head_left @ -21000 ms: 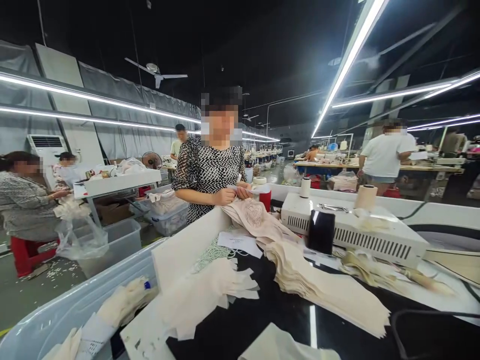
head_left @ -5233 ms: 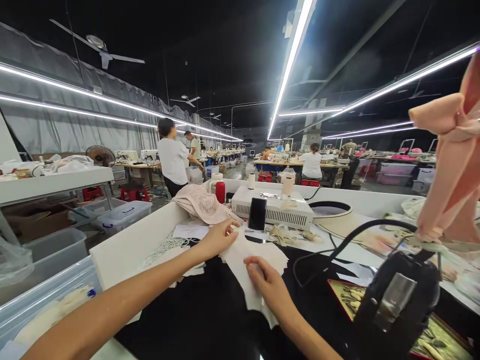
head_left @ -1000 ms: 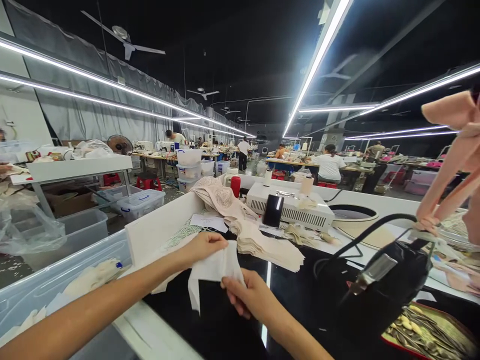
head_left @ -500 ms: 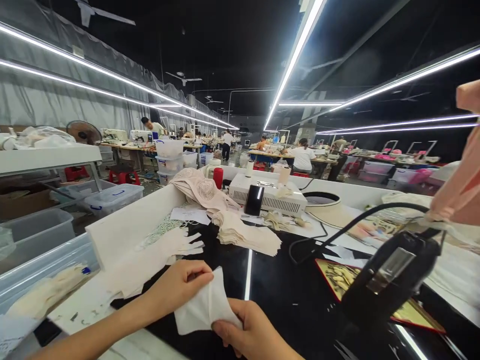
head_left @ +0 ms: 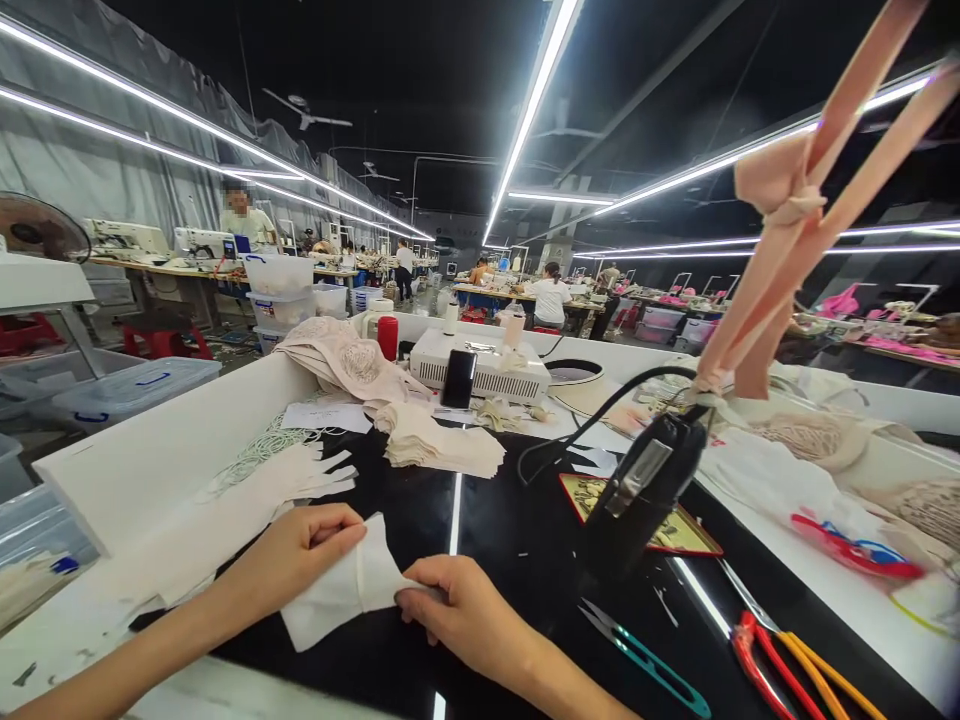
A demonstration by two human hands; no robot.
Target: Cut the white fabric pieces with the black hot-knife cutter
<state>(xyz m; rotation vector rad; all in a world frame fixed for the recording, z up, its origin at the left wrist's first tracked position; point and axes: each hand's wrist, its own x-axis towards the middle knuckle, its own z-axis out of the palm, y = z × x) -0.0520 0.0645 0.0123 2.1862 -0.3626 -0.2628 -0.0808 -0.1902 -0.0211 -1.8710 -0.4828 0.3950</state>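
A small white fabric piece [head_left: 337, 590] with a raised seam down its middle is stretched between my two hands above the black tabletop. My left hand [head_left: 319, 545] pinches its upper edge between thumb and fingers. On the right, my right hand [head_left: 450, 605] is closed on the fabric's other edge, its thumb on top. Left of the hands lies a spread of cut cream fabric pieces [head_left: 247, 510]. Beyond them rests a stack of cream fabric pieces [head_left: 442, 445]. Teal thread snips [head_left: 645, 655] lie to the right of my right hand.
A black device [head_left: 645, 490] hung by pink fabric strips [head_left: 780, 230] stands at right, over a red-rimmed tray [head_left: 686, 543]. Red- and orange-handled tools [head_left: 780, 650] lie near the right edge. A phone [head_left: 458, 378] leans against a white box [head_left: 517, 365] at the back.
The view has turned to the right, bringing the snips and coloured-handled tools fully into sight. Both hands still hold the white fabric piece, now pulled out a little flatter.
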